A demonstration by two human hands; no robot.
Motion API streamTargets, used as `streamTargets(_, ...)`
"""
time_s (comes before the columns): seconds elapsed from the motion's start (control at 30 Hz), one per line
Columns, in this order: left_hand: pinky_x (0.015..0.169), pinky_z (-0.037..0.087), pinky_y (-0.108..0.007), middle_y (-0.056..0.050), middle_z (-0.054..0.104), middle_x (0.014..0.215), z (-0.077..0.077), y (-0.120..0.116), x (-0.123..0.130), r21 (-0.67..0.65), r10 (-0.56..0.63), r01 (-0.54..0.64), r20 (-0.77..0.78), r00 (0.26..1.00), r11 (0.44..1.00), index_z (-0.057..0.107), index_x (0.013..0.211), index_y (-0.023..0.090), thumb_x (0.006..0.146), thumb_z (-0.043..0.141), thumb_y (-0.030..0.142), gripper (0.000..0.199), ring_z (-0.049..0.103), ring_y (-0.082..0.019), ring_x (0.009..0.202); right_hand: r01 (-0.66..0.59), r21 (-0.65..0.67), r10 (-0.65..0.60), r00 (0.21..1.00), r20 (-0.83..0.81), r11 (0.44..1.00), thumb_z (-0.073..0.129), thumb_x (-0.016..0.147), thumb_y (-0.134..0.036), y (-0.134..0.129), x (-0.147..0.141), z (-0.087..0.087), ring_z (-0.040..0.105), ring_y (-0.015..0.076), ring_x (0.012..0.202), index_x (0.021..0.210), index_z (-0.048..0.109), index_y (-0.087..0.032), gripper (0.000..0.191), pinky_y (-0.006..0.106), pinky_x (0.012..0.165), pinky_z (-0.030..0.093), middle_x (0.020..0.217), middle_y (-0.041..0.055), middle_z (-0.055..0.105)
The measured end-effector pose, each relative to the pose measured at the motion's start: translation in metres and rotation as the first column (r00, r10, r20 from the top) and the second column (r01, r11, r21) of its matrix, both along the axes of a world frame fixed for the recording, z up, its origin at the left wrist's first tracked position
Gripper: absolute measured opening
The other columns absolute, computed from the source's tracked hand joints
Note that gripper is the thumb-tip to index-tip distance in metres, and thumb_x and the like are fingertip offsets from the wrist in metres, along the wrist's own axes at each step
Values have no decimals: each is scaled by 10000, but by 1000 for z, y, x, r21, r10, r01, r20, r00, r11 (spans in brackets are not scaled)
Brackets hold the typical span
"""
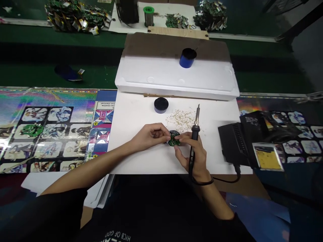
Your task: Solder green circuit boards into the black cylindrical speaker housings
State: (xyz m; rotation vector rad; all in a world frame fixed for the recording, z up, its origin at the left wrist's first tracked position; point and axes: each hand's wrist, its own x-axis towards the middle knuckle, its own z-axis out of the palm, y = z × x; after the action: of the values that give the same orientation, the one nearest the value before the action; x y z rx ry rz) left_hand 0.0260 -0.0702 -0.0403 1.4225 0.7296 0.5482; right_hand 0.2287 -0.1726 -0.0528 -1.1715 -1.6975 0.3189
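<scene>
A small round green circuit board (174,138) with a dark rim is on the white work surface in front of me. My left hand (154,136) pinches its left edge between thumb and curled fingers. From the other side, the fingertips of my right hand (193,151) touch the board. A black-handled soldering iron (195,131) lies across that right hand, its metal tip pointing up and away from me. Its cord loops past my wrist. Just beyond the board are scattered pale crumbs (184,120) and a short dark wire. A round black-topped cap (160,105) stands behind my left hand.
A white foam block (156,74) carries a blue cylinder (188,57). To the right are a black soldering station (230,143) and a yellow sponge in a tray (267,157). Boards with silver cells (75,16) pile up at the back, beside a green-topped solder spool (148,16).
</scene>
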Motion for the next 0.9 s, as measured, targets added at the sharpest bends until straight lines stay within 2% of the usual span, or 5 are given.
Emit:
streamTargets(0.13,593,335,-255,-16,611,773,-2,-2,0,26,3,-3,10,1000,1000,737,903,125,914,805,399,282,455,-91,636,67,-26,-69,992,-105,997,745,894,-55,6,-12,3,713,258,1048,1214,604,-272,412,485,903,638,1038,59,742)
streamTargets(0.3,607,346,-261,-22,623,796,-1,-3,-1,45,15,-15,17,1000,999,738,892,135,909,808,408,283,460,-100,655,108,-62,-116,983,-146,992,724,940,-111,10,-22,1,731,236,1024,1199,590,-284,339,461,904,651,1002,38,733)
streamTargets(0.6,623,360,-265,-26,635,821,2,-4,-1,40,4,-4,19,1000,999,732,896,134,907,812,399,277,483,-107,677,83,-60,-95,964,-248,995,735,918,-79,11,-25,3,727,221,1011,1187,607,-269,353,421,910,636,1004,32,718)
streamTargets(0.9,624,358,-264,-10,605,749,3,-4,-1,-20,7,-7,27,1000,1000,747,941,143,918,805,449,313,469,-114,668,169,-151,-208,930,-303,974,816,930,-178,9,-25,-3,800,195,892,1151,630,-267,302,374,887,674,1012,12,740)
